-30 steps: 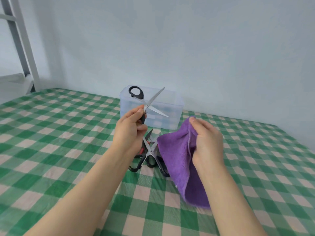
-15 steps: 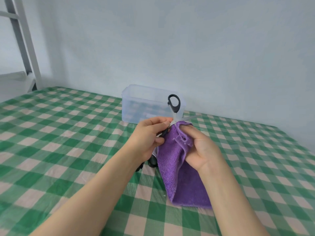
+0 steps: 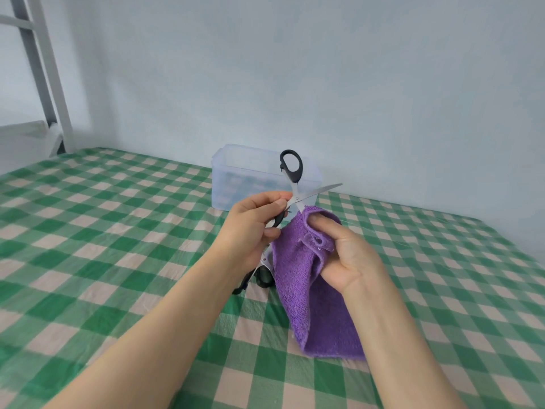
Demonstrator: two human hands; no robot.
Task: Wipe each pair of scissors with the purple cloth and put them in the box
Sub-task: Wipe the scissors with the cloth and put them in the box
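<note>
1. A green-and-cream checked tablecloth (image 3: 118,246) covers the flat surface and fills the lower half of the view. It is lightly creased.
2. A plain pale blue wall (image 3: 324,84) closes the room at 12 o'clock. A grey metal frame (image 3: 44,69) with a crossbar rises at 10 o'clock, in the far corner.
3. A translucent, open-topped box (image 3: 236,184) stands on the tablecloth close to the wall, at 12 o'clock from the hands.
4. The held scissors (image 3: 295,196) are in the air at the centre of the view, in front of the box and between the two hands.
5. Their blades are spread in an X.
   - One arm stands almost upright, with its black loop at 12 o'clock and its blade running down towards 6 o'clock into the cloth.
   - The other blade is bare and points to about 2 o'clock.
6. The left hand (image 3: 253,228) has its fingers curled round the lower black handle. Thumb and forefinger pinch just beside the pivot.
7. The right hand (image 3: 345,252) pinches the purple cloth (image 3: 312,290) over the lower blade, with the thumb pressing the fold. Its fingers behind the cloth are hidden.
8. The cloth hangs towards 6 o'clock.
9. The lying scissors (image 3: 259,276), also black-handled, rest on the tablecloth beneath the left hand and are partly hidden. I cannot tell how many there are.
</note>
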